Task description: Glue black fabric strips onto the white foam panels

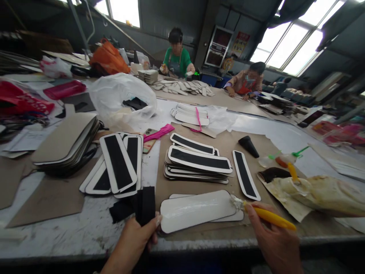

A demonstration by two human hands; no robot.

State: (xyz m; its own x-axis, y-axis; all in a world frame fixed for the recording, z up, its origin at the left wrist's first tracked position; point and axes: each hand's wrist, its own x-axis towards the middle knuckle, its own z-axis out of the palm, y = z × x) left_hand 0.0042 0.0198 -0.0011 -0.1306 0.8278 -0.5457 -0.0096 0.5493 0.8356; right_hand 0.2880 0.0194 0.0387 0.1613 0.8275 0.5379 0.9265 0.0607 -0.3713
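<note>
My right hand [275,238] grips a brush [272,218] by its yellow handle. Its pale, caked bristles touch the right end of a white rounded panel [196,211], which looks shiny and lies over a second one. At the left end of that panel, my left hand [138,239] is closed on a black strip [145,205], its fingertips by the panel's edge. More black strip material [121,210] lies just left of it. Behind the white panel rises a stack of white panels [199,160] faced with black strips. A single such panel [246,175] lies to the right.
Left are crossed black-faced panels [118,163] and a tall stack of beige pieces [65,140]. A glue-stained container [327,192], a black cone [248,146] and small bottles [288,159] stand right. A white plastic bag [122,95] sits behind. Two people work across the table.
</note>
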